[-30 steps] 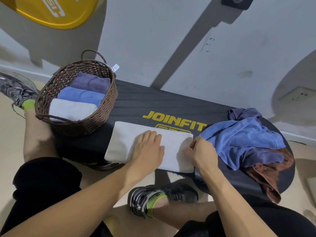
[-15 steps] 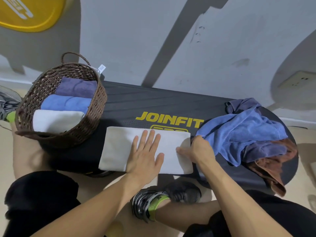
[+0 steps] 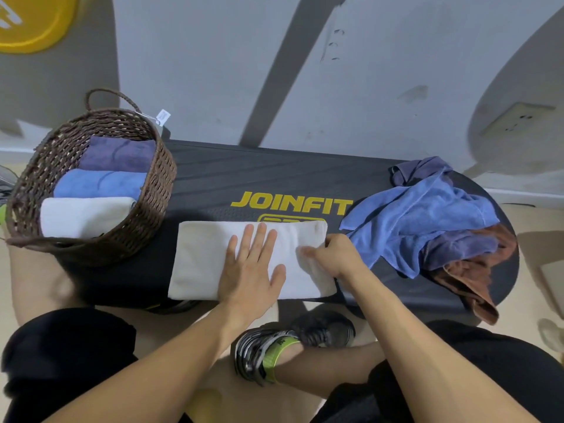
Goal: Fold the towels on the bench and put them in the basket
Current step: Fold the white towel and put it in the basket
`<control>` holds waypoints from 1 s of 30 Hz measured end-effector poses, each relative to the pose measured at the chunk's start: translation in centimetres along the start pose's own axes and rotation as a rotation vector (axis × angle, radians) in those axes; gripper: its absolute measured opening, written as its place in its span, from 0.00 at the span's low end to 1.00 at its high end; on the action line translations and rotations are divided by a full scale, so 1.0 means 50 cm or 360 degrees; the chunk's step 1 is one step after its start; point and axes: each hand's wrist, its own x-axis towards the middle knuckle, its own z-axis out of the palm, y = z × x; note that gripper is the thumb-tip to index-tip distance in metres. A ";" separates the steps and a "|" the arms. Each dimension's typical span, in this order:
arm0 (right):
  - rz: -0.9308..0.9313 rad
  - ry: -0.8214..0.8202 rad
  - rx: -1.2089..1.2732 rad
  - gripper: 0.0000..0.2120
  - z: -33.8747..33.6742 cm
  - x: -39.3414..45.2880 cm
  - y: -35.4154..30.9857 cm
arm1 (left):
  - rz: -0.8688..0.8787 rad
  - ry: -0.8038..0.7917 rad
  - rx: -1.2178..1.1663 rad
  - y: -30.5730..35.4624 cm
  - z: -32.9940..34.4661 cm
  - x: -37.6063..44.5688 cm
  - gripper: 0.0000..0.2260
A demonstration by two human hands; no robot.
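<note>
Left hand flat on white towel, right hand pinching its end beside the basket; risk: pinch slips, fold springs open.

We see a dark table with yellow JOINFIT lettering. On its left end sits a wicker basket; a folded white towel lies flat along the near edge; a loose heap of blue, purple and brown towels covers the right end.
</note>
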 end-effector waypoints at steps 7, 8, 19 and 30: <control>-0.0188 0.0186 -0.0068 0.18 0.029 -0.004 0.004 | 0.0015 0.0041 -0.0019 -0.002 0.002 -0.002 0.28; -0.0224 0.0227 -0.0080 0.18 0.031 -0.006 0.008 | 0.0016 0.0050 -0.0029 -0.003 0.001 -0.002 0.28; -0.0356 0.0385 -0.0020 0.19 -0.097 -0.004 0.022 | -0.0065 -0.0014 -0.0168 0.071 -0.014 -0.005 0.29; -0.0247 0.0338 -0.0244 0.18 -0.176 -0.016 0.043 | 0.0053 -0.0145 -0.0007 0.107 -0.013 0.013 0.28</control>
